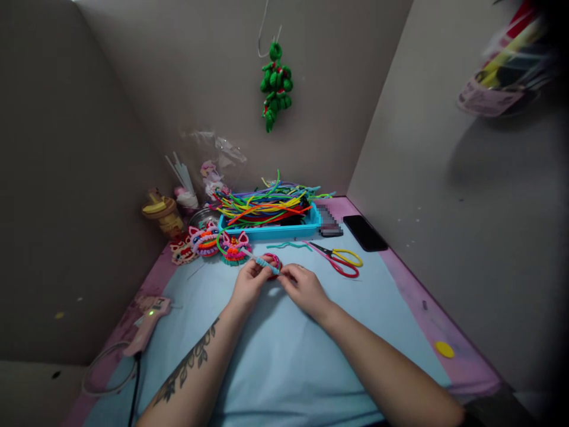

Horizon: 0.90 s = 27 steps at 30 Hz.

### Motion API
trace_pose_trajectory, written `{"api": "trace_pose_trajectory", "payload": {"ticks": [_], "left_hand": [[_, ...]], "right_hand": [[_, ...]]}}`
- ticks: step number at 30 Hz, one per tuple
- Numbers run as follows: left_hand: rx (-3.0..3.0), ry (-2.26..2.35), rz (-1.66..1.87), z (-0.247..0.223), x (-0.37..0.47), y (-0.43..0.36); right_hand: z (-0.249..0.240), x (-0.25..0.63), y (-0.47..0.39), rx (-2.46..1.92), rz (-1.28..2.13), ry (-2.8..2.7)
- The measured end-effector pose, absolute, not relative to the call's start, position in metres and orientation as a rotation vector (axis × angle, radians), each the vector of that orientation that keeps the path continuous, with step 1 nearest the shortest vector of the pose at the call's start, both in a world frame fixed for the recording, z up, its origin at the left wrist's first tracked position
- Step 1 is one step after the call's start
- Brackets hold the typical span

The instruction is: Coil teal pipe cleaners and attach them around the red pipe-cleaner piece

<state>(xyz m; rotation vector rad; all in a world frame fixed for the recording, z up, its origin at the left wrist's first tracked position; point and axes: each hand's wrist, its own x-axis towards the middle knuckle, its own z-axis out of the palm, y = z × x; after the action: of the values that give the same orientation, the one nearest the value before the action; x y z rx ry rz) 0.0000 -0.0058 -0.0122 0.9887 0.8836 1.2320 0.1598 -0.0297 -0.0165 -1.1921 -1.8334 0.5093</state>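
My left hand (249, 283) is closed round a thin white stick (247, 253) with a light blue pipe cleaner (268, 265) wound round it in a coil. At the lower end of the coil, the fingertips of my right hand (306, 289) pinch together on the pipe cleaner. Just behind my fingers lies a pink and red round piece (274, 258), partly hidden. To the left sit a pink and orange pipe-cleaner animal head (235, 246) with pointed ears and a similar purple and orange one (205, 239).
Behind is a blue tray (271, 232) of colourful pipe cleaners. Scissors (340, 259) with red and yellow handles and a phone (365, 233) lie right. A pink glue gun (150, 323) with a cord is at left. A yellow disc (444, 350) lies near the right edge.
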Motion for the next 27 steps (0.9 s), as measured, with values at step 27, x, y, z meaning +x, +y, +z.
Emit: {"api": "trace_pose_trajectory", "payload": {"ticks": [27], "left_hand": [[1.029,0.884,1.266,-0.003,0.0,-0.007]], "right_hand": [[-0.016,0.156,-0.03,-1.176,0.571,-1.795]]}}
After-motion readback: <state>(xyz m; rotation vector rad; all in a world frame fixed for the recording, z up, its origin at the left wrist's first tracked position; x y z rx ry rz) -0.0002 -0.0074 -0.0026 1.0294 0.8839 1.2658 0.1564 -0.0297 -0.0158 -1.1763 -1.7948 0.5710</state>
